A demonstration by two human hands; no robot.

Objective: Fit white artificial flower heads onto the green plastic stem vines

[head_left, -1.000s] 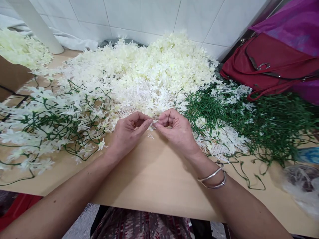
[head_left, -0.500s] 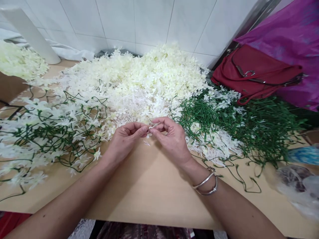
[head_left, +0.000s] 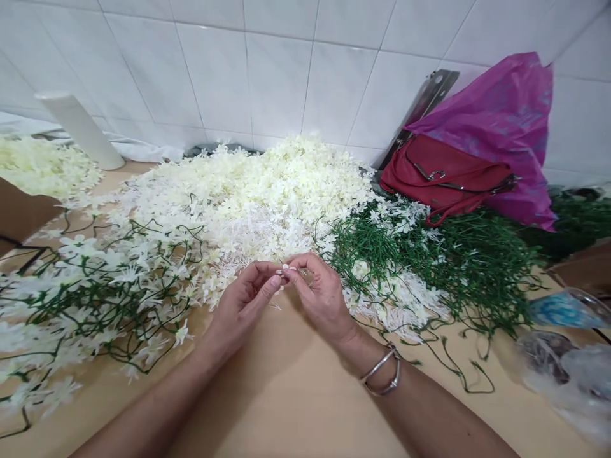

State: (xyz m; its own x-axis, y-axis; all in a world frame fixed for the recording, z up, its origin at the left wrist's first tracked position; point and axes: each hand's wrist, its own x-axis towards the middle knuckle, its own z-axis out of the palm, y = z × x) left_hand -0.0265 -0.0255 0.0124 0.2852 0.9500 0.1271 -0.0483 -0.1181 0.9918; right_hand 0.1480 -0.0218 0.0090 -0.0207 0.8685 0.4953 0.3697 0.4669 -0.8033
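Observation:
My left hand (head_left: 244, 306) and my right hand (head_left: 321, 294) meet over the near middle of the table, fingertips almost touching. Pinched between them is a small white artificial flower (head_left: 285, 270), mostly covered by the fingers. Two silver bangles (head_left: 382, 375) circle my right wrist. Just beyond the hands lies a large heap of loose cream-white blossoms (head_left: 277, 184). To the left are white flowers on green stems (head_left: 109, 286), tangled together. Bunched green stems (head_left: 365, 245) lie to the right of my right hand, with white pieces among them.
At the back right, a red handbag (head_left: 449, 175) leans by a purple plastic bag (head_left: 506, 121). A white roll (head_left: 83, 130) stands at the back left, near a cardboard box (head_left: 23, 207). Clear plastic bags (head_left: 573, 372) sit on the right side. A tiled wall (head_left: 277, 83) bounds the table.
The view has tilted up, so more wall shows and the table things sit lower. Both hands stay together at the small flower, with the fingers slightly shifted.

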